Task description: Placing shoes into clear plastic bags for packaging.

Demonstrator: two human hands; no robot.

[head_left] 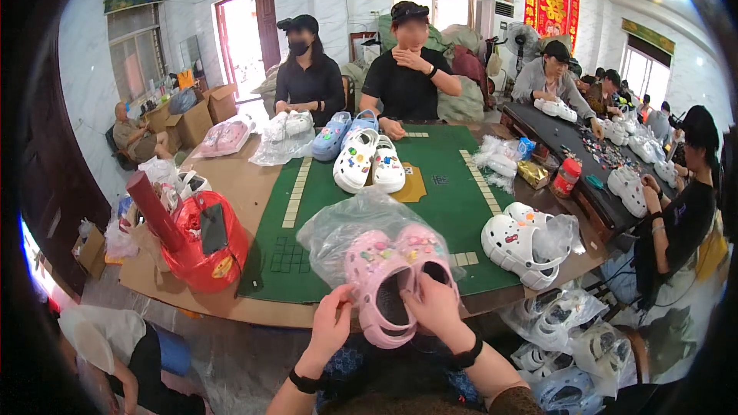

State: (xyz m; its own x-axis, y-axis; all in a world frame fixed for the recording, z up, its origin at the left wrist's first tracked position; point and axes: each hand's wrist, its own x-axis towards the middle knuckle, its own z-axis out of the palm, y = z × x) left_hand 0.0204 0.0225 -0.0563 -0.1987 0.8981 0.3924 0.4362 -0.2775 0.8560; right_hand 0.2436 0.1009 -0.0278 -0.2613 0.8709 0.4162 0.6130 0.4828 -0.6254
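Note:
A pair of pink clogs (382,300) with colourful charms is in front of me at the table's near edge, toes pointing away. A clear plastic bag (329,224) covers the toes, with the heels sticking out toward me. My left hand (330,326) is closed at the left clog's side, fingertips pinching the bag's edge there. My right hand (440,309) grips the clogs where their inner sides meet, its fingers partly inside the openings. Beyond the bag, white clogs (360,160) and blue clogs (332,136) with charms stand on the green mat (280,261).
White clogs (516,250) sit on the right, near a red-lidded jar (567,177). On the left stands a red plastic-wrapped container (201,261) with a phone on it. Bagged clogs (557,319) are piled low on the right. Two people sit opposite; others work at a black table (565,142).

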